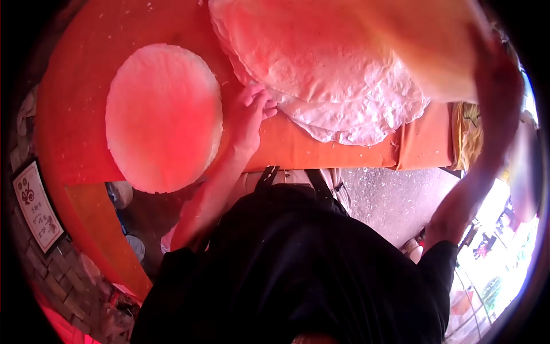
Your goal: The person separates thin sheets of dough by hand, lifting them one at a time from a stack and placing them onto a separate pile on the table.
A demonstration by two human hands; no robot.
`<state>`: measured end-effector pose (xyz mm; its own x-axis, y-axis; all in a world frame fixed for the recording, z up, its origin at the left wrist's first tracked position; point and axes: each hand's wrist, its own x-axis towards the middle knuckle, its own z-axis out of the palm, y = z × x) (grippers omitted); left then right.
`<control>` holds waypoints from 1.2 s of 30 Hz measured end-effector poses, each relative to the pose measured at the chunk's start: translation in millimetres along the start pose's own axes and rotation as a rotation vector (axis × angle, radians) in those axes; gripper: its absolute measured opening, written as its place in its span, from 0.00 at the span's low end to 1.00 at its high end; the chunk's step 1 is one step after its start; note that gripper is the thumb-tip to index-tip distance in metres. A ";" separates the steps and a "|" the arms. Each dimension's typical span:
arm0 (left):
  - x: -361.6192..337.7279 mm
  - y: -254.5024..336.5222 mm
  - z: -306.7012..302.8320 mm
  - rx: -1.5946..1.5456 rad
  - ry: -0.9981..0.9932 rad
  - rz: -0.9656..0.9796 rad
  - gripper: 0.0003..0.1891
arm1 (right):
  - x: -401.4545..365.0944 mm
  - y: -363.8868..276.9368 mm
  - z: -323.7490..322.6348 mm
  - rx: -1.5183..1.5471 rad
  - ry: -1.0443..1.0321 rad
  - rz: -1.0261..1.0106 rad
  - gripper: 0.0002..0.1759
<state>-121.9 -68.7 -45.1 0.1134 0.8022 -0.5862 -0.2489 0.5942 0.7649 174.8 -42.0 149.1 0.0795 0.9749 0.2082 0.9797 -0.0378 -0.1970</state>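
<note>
A pile of thin, floury flatbread sheets (344, 114) with uneven edges covers the upper middle of the orange tabletop (281, 143). My left hand (255, 109) is beside the left edge of this pile, fingers loosely bent and apart, holding nothing. At the upper right, my right hand (498, 63) grips the outer edge of a smooth, yellowish flatbread (441, 51), smeared by motion and overlapping the pile. To the left of my left forearm lies a single round flatbread (163, 117), its lower edge reaching past the table's front edge in this view.
A crumpled yellow cloth or bag (467, 129) is at the table's right end. A framed sign (38, 207) with writing stands at the far left by a brick-patterned surface. Bright daylight and wire mesh show at the lower right.
</note>
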 end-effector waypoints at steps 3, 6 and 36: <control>2.0 8.6 0.0 -0.088 0.055 -0.074 0.15 | -0.4 -17.6 -17.1 -0.067 0.060 0.024 0.13; 10.2 6.2 -1.1 -0.140 -0.012 -0.102 0.13 | -0.1 -37.1 2.7 -0.096 -0.111 -0.111 0.14; 24.5 28.3 11.7 -0.112 0.116 0.174 0.07 | -15.8 -63.3 147.4 0.217 -0.211 -0.208 0.02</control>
<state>-114.9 -31.5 -34.6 -0.0499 0.8759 -0.4798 -0.3613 0.4321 0.8263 84.4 -22.7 17.1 -0.1796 0.9815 0.0672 0.9071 0.1916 -0.3748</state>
